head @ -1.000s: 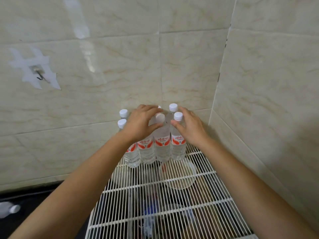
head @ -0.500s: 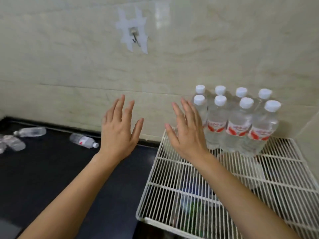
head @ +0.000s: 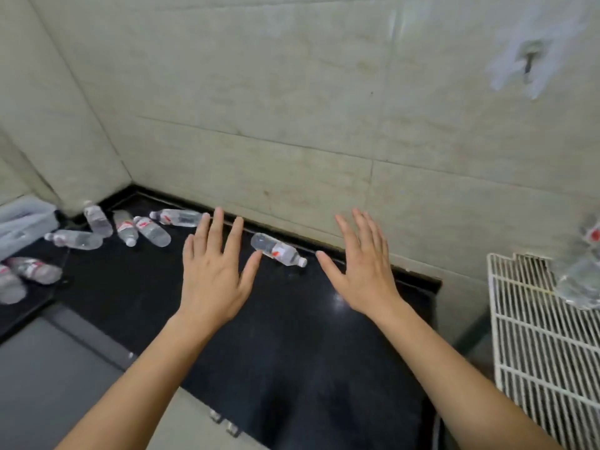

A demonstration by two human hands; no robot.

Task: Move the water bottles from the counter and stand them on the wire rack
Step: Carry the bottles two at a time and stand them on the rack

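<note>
Bottles (head: 143,227) lie flat on bench (head: 292,336), well left of rack (head: 535,336). One stray (head: 279,254) lies nearest rack. Left grip (head: 212,274) and right grip (head: 363,271) hover left of rack, fingers splayed, holding nothing, probably lining up on stray. Upright bottles (head: 581,280) crowd rack's far corner, blurred. In the way: only the gap beside rack.

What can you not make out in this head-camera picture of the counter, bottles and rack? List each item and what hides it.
1. Standing bottles on the wire rack, head view: motion-blurred and cut by the right edge; count unclear.
2. Leftmost bottle, head view: cut off by the left edge.
3. Label on the nearest lying bottle: too small to read.
4. Wall hook: blurred; shape unclear.
</note>
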